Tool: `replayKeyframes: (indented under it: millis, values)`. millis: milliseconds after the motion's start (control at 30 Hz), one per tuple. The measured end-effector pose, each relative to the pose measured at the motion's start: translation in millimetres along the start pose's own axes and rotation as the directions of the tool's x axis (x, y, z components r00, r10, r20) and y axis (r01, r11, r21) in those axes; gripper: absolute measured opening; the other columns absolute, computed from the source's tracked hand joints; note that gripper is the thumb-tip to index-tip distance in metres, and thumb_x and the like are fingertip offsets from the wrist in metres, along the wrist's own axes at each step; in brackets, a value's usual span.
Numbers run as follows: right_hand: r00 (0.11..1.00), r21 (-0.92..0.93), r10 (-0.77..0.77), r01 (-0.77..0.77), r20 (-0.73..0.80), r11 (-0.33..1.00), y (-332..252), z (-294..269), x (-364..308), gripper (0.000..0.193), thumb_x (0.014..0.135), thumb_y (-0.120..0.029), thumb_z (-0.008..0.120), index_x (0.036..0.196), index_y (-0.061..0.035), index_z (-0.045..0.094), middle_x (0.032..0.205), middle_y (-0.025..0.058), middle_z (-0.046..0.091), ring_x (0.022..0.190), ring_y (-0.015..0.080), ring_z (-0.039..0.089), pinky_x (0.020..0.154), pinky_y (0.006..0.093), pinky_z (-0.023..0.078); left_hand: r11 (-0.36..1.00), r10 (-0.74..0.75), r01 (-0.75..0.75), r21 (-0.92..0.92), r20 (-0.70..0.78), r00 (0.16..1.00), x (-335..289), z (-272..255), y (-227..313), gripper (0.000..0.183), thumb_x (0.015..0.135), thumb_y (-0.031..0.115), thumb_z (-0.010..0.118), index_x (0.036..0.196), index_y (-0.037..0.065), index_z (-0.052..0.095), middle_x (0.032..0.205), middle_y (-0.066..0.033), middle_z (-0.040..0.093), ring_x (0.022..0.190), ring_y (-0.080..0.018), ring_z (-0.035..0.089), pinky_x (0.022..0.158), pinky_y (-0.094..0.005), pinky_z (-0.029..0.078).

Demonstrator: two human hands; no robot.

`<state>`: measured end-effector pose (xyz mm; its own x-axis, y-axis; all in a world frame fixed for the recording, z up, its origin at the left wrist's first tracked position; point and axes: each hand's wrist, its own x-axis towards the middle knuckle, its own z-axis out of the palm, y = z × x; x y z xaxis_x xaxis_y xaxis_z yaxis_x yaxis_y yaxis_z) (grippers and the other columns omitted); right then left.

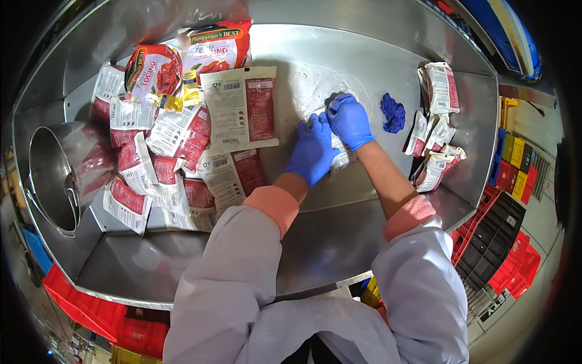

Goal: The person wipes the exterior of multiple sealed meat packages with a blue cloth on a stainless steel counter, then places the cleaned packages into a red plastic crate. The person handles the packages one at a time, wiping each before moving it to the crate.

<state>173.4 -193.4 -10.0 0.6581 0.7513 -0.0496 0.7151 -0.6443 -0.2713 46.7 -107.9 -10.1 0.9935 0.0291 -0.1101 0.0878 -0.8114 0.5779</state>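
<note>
Both my hands wear blue gloves and meet over the middle of a metal basin. Under them lies a packet (pixel 343 156), mostly covered; a pale strip with printing shows between my wrists. My left hand (pixel 313 149) grips the packet at its left side, fingers curled. Close against it, my right hand (pixel 350 121) is closed over the packet's far end. Something dark peeks out at its fingertips, too small to name. Wet, bubbly liquid spreads on the metal around the packet. A crumpled dark blue cloth (pixel 393 113) lies right of my right hand.
Left of my hands is a pile of red and white food packets (pixel 176 136), with one large packet (pixel 239 109) on top. A metal bucket (pixel 51 176) lies tipped at the far left. Several packets (pixel 439 88) stand along the right wall. Crates (pixel 491 236) sit outside the basin.
</note>
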Motion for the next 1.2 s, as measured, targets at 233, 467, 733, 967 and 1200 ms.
replayKeyframes:
  millis: [233, 467, 733, 967, 1200]
  values:
    - [0.99, 0.036, -0.105, 0.102, 0.094, 0.994, 8, 7, 12, 0.012, 0.074, -0.018, 0.064, 0.078, -0.0074, 0.066, 0.084, 0.0148, 0.064, 0.08, 0.0326, 0.062, 0.072, 0.0411, 0.051, 0.996, -0.046, 0.037, 0.08, 0.116, 0.992, 7, -6, -1, 0.075, 0.08, 0.037, 0.068, 0.13, -0.009, 0.039, 0.131, -0.0207, 0.045, 0.119, -0.0321, 0.041, 0.1, -0.0435, 0.031]
    - [0.99, 0.125, -0.121, 0.129, -0.068, 0.984, 22, 3, 16, 0.008, 0.07, -0.014, 0.066, 0.073, -0.0069, 0.065, 0.082, 0.0123, 0.064, 0.082, 0.0299, 0.061, 0.074, 0.0395, 0.051, 0.996, -0.082, 0.082, 0.018, 0.027, 0.996, 7, -4, 0, 0.073, 0.079, 0.038, 0.069, 0.129, -0.008, 0.041, 0.13, -0.0194, 0.046, 0.119, -0.0301, 0.042, 0.1, -0.0429, 0.031]
    - [0.996, 0.046, 0.023, -0.027, 0.083, 0.999, 1, 11, 10, 0.012, 0.077, -0.014, 0.06, 0.077, -0.0032, 0.064, 0.087, 0.0205, 0.062, 0.076, 0.0358, 0.062, 0.071, 0.0414, 0.052, 0.988, -0.102, 0.11, -0.107, 0.079, 0.992, 9, -11, -4, 0.07, 0.078, 0.035, 0.07, 0.129, -0.005, 0.043, 0.131, -0.0191, 0.046, 0.123, -0.032, 0.04, 0.104, -0.0435, 0.029]
    - [0.992, 0.008, 0.095, -0.096, 0.087, 0.995, 26, -3, 16, 0.009, 0.076, -0.014, 0.063, 0.076, -0.0054, 0.066, 0.084, 0.0159, 0.065, 0.078, 0.0331, 0.063, 0.072, 0.0395, 0.052, 0.999, 0.01, -0.012, -0.043, -0.029, 1.0, 3, -1, -10, 0.073, 0.08, 0.041, 0.066, 0.13, -0.005, 0.042, 0.123, -0.0153, 0.048, 0.123, -0.0323, 0.039, 0.105, -0.0452, 0.027]
    - [0.978, -0.108, 0.134, -0.118, 0.16, 0.987, 50, -30, 30, 0.014, 0.076, -0.016, 0.059, 0.077, -0.0043, 0.066, 0.083, 0.0229, 0.064, 0.072, 0.0347, 0.064, 0.068, 0.0421, 0.052, 0.993, -0.024, 0.024, 0.116, 0.001, 1.0, -1, -7, -10, 0.069, 0.084, 0.049, 0.059, 0.135, 0.004, 0.042, 0.124, -0.0125, 0.048, 0.124, -0.0328, 0.039, 0.105, -0.0533, 0.025]
